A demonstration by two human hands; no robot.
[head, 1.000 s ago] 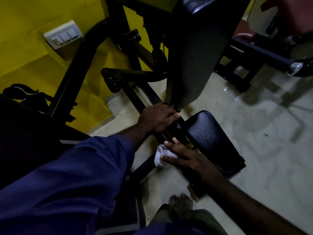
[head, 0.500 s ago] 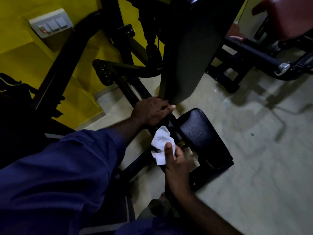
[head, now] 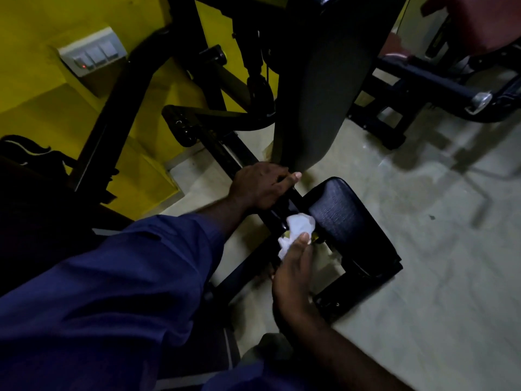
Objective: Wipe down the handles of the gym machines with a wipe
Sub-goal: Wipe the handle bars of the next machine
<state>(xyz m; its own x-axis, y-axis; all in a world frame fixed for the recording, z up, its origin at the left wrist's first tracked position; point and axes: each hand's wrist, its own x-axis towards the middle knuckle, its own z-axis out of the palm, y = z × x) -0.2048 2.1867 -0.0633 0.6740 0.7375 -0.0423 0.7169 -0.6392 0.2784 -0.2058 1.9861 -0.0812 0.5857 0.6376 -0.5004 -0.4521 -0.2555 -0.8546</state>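
Right hand (head: 293,275), pinching wipe (head: 298,224), advanced up bar (head: 225,148) toward seat (head: 344,218); left hand (head: 259,184) grips bar. Wiping underway; next, rub onward.

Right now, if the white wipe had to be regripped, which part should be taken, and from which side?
Probably the loose crumpled bunch at the top of the wipe, pinched from the near side, where the right hand holds its lower end. The seat pad crowds its right; the frame bar, gripped by the left hand, crowds its left.
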